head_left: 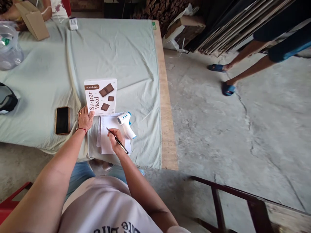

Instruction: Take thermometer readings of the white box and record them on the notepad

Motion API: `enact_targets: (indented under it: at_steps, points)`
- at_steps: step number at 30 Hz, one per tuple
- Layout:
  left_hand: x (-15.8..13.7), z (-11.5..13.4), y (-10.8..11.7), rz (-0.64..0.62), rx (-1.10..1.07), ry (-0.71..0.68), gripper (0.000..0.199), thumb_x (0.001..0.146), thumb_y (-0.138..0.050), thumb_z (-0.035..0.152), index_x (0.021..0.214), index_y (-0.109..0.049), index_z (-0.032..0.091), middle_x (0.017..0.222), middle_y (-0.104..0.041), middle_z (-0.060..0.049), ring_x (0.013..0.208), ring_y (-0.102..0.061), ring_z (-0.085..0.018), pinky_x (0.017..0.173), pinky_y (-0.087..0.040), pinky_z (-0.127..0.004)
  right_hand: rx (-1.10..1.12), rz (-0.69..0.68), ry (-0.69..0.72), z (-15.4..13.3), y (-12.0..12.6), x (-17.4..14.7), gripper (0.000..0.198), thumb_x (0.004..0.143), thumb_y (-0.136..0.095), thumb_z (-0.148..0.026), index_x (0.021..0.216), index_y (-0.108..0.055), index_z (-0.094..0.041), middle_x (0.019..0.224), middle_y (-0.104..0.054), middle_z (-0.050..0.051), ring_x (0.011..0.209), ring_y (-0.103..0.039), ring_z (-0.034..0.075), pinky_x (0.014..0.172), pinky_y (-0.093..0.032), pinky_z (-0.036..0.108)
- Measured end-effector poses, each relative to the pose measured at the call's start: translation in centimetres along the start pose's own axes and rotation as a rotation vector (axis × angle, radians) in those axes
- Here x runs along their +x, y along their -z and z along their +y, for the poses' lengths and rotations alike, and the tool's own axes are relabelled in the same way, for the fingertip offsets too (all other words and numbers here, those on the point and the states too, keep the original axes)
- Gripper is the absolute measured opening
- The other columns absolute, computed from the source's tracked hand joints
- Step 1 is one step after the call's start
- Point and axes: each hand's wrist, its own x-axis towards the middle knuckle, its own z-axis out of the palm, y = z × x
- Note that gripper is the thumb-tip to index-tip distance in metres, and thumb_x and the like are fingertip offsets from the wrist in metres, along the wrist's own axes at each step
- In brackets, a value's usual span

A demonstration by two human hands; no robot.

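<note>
My left hand [85, 118] grips the lower left corner of a white box [110, 105] printed "Su-per Meal" with brown chocolate pieces, its thumb over the front. In my right hand [116, 139] a black pen [120, 144] is held, the tip over the upper part of a white sheet of paper [107, 147]. Small handwriting shows near the sheet's top left. Further written sheets lie beneath it. A white and blue infrared thermometer [126, 124] rests on the right side of the paper. Left of my left hand lies a smartphone [62, 120], screen dark.
A pale green cloth [109, 48] covers the table, with a bare wooden edge [167, 129] at right. A plastic bag [12, 55], a headset [7, 98] and a small white box [73, 24] lie on it. Another person's hands are near a cardboard box [36, 24]; someone in slippers [227, 89] stands right.
</note>
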Motion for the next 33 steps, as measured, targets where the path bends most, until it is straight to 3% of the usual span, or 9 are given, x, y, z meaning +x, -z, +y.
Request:
enact_targets:
  at_steps: [4, 8, 22, 33]
  points:
    - [-0.1, 0.1, 0.1, 0.007, -0.007, -0.003, 0.088, 0.094, -0.002, 0.068, 0.139, -0.050, 0.009, 0.132, -0.059, -0.022, 0.124, -0.052, -0.035, 0.103, -0.040, -0.049, -0.046, -0.007, -0.082, 0.8, -1.6, -0.1, 0.015, 0.073, -0.053, -0.029, 0.080, -0.064, -0.022, 0.064, -0.065, -0.002, 0.057, -0.057, 0.014, 0.061, -0.049, 0.028]
    - [-0.1, 0.3, 0.1, -0.002, -0.006, 0.008, 0.093, 0.092, 0.001, 0.070, 0.139, -0.049, 0.007, 0.132, -0.059, -0.022, 0.124, -0.052, -0.035, 0.104, -0.039, -0.049, -0.150, 0.020, -0.055, 1.5, -2.3, 0.0, 0.016, 0.072, -0.048, -0.028, 0.073, -0.063, -0.022, 0.064, -0.065, 0.000, 0.059, -0.057, 0.015, 0.064, -0.050, 0.029]
    - [-0.3, 0.5, 0.2, -0.015, -0.008, 0.027, 0.079, 0.097, -0.011, 0.065, 0.141, -0.048, 0.012, 0.136, -0.058, -0.019, 0.126, -0.052, -0.033, 0.108, -0.037, -0.047, -0.302, -0.063, 0.103, 2.4, -2.4, -0.2, 0.015, 0.075, -0.048, -0.025, 0.072, -0.062, -0.023, 0.067, -0.065, 0.002, 0.066, -0.059, 0.017, 0.068, -0.050, 0.031]
    - [-0.2, 0.5, 0.1, -0.029, -0.005, 0.032, 0.083, 0.095, -0.007, 0.067, 0.140, -0.048, 0.010, 0.135, -0.057, -0.021, 0.127, -0.051, -0.034, 0.106, -0.038, -0.047, -0.330, -0.053, 0.153, 2.6, -2.5, -0.2, 0.013, 0.074, -0.048, -0.023, 0.069, -0.059, -0.023, 0.065, -0.064, 0.002, 0.066, -0.059, 0.018, 0.068, -0.049, 0.031]
